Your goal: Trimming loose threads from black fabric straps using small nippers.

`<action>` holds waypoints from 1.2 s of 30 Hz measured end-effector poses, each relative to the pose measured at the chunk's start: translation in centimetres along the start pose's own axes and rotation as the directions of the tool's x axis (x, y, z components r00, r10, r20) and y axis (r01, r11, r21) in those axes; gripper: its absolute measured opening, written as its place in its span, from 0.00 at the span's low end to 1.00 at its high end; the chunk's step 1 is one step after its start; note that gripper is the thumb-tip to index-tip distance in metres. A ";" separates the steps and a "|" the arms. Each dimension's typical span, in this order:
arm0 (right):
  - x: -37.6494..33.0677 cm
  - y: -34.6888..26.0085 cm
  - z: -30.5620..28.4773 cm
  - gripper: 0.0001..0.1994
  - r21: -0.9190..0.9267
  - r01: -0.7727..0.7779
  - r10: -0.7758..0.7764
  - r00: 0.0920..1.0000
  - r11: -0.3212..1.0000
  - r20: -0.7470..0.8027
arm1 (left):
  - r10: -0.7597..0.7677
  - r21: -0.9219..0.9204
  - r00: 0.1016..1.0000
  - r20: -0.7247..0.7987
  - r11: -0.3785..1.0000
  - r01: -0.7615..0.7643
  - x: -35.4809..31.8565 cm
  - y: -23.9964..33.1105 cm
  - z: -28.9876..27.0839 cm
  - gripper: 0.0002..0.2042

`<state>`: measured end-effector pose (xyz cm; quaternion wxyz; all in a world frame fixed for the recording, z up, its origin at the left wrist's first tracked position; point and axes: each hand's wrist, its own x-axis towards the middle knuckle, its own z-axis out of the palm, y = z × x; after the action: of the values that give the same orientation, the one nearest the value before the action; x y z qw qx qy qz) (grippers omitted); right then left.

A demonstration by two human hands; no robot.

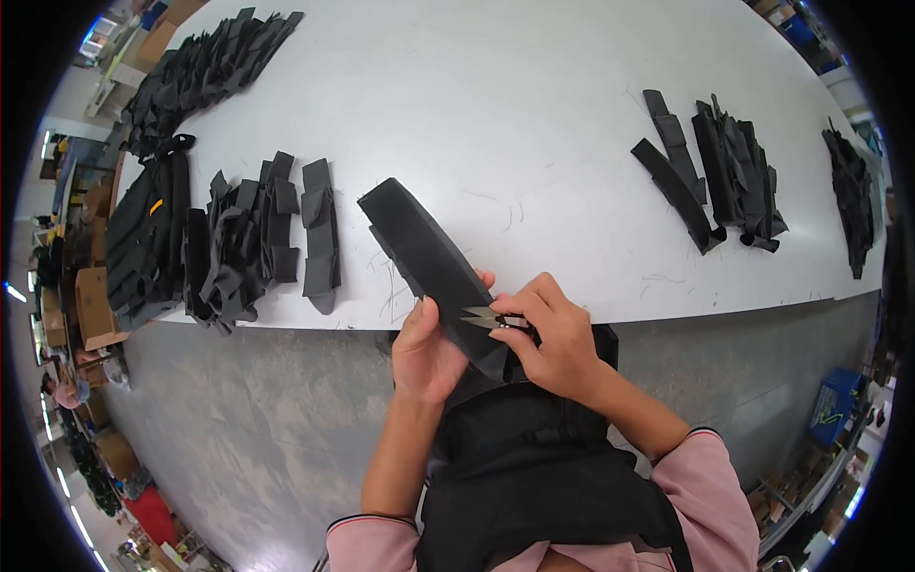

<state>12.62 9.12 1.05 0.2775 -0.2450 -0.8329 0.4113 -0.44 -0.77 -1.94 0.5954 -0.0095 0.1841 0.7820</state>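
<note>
Left hand (431, 353): curled, gripping dark fabric strip (429, 257).
Right hand (560, 338): fingers closed around snips (510, 321).
Snips: blades (481, 312) parted, over the strip.

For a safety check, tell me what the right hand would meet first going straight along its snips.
The right hand, snips leading, would likely meet the dark strip first, then perhaps the left hand; depth is unclear.

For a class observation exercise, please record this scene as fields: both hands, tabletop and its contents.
left hand: grips long black fabric strip
right hand: holds small silver metal snips, blades apart, over the strip
surface: smooth white tabletop
tabletop left: dark grey fabric strips, black bag-like fabric piece with orange tab
tabletop right: more dark fabric strips
</note>
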 end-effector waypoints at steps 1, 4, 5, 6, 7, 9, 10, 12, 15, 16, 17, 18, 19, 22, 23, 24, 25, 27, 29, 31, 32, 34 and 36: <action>0.2 -0.1 0.1 0.11 -0.001 0.002 -0.002 1.000 1.000 -0.001 | -0.027 0.006 1.000 -0.007 1.000 0.027 0.0 -0.1 -0.1 0.22; 0.5 -0.2 0.2 0.12 0.006 0.026 -0.026 0.999 1.000 0.029 | -0.025 -0.023 0.998 -0.059 0.999 0.023 -0.2 -0.3 0.0 0.22; 0.5 0.0 0.3 0.12 -0.050 0.086 -0.084 0.996 0.995 0.032 | -0.023 -0.022 0.998 -0.060 1.000 0.022 -0.2 -0.3 -0.1 0.22; 0.4 0.1 0.4 0.12 -0.107 0.144 -0.141 0.989 0.984 0.037 | -0.040 -0.053 0.998 -0.054 0.998 0.037 -0.3 -0.3 -0.2 0.22; 0.3 0.2 0.5 0.12 -0.107 0.144 -0.141 0.989 0.984 0.036 | -0.056 -0.084 0.997 -0.047 0.995 0.052 -0.4 -0.4 -0.3 0.22; 0.0 0.4 0.5 0.12 -0.208 0.239 -0.235 0.971 0.948 0.047 | -0.066 -0.102 0.997 -0.050 0.993 0.061 -0.4 -0.5 -0.2 0.22; -0.2 0.4 0.5 0.12 -0.212 0.237 -0.233 0.971 0.948 0.046 | -0.076 -0.120 0.996 -0.052 0.990 0.069 -0.3 -0.6 -0.1 0.23; -0.4 0.5 0.4 0.12 -0.177 0.277 -0.299 0.948 0.944 -0.108 | -0.064 -0.099 0.997 -0.035 0.993 0.060 -0.3 -0.7 0.4 0.23; -0.2 0.6 0.0 0.12 -0.110 0.177 -0.181 0.983 0.978 -0.023 | -0.029 -0.032 0.997 -0.074 0.999 0.027 -0.2 -0.8 0.5 0.23; -0.3 0.5 -0.2 0.12 -0.118 0.173 -0.178 0.984 0.978 -0.027 | -0.007 0.014 0.992 -0.127 1.000 0.009 -0.1 -0.8 0.5 0.23; -0.5 0.5 -0.5 0.12 -0.116 0.145 -0.151 0.987 0.983 -0.048 | -0.015 0.012 0.992 -0.122 1.000 0.017 -0.3 -0.7 0.5 0.23; -0.7 0.6 -0.6 0.11 -0.106 0.121 -0.128 0.990 0.987 -0.064 | -0.020 0.048 0.984 -0.176 0.998 0.029 -0.6 -0.5 0.4 0.23; -1.0 0.8 -0.8 0.11 -0.106 0.121 -0.128 0.990 0.987 -0.065 | -0.022 0.084 0.973 -0.231 0.996 0.042 -0.7 -0.3 0.3 0.23; -1.9 1.4 -1.2 0.12 -0.100 0.011 -0.029 0.982 0.995 -0.184 | -0.017 0.084 0.960 -0.280 0.996 0.042 -0.7 -0.1 0.3 0.22; -1.9 1.6 -1.2 0.12 -0.125 0.035 -0.056 0.984 0.992 -0.171 | -0.019 0.085 0.960 -0.280 0.995 0.044 -0.7 -0.1 0.2 0.22; -1.7 1.7 -1.2 0.12 -0.149 0.060 -0.084 0.984 0.987 -0.158 | -0.035 0.080 0.964 -0.265 0.995 0.058 -0.7 -0.1 0.0 0.22; -1.6 1.7 -1.3 0.12 -0.148 0.059 -0.083 0.984 0.987 -0.160 | -0.051 0.075 0.967 -0.251 0.995 0.072 -0.7 0.0 -0.1 0.22; -1.2 1.4 -1.7 0.13 -0.209 0.108 -0.125 0.990 0.972 -0.070 | -0.059 0.063 0.964 -0.260 0.995 0.078 -0.7 0.0 0.0 0.21; -1.1 1.3 -1.9 0.12 -0.223 0.123 -0.140 0.988 0.967 -0.061 | -0.064 0.052 0.961 -0.269 0.995 0.080 -0.6 0.0 0.1 0.21; -1.2 1.3 -2.0 0.12 -0.237 0.135 -0.150 0.988 0.962 -0.048 | -0.065 0.034 0.962 -0.266 0.996 0.077 -0.6 -0.1 0.3 0.21; -1.3 1.2 -2.0 0.12 -0.229 0.139 -0.153 0.987 0.964 -0.043 | -0.066 0.034 0.961 -0.267 0.996 0.077 -0.6 -0.1 0.5 0.21; -1.4 1.3 -1.9 0.12 -0.221 0.142 -0.154 0.987 0.965 -0.039 | -0.079 0.010 0.959 -0.272 0.996 0.084 -0.5 -0.2 0.8 0.21; -1.3 1.4 -1.6 0.12 -0.201 0.160 -0.181 0.979 0.966 -0.093 | -0.096 0.030 0.956 -0.277 0.994 0.109 -0.6 -0.2 0.4 0.21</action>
<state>14.90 9.93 0.33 0.3326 -0.2206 -0.8702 0.2890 0.02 -1.17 -1.49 0.6039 -0.1140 0.2818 0.7368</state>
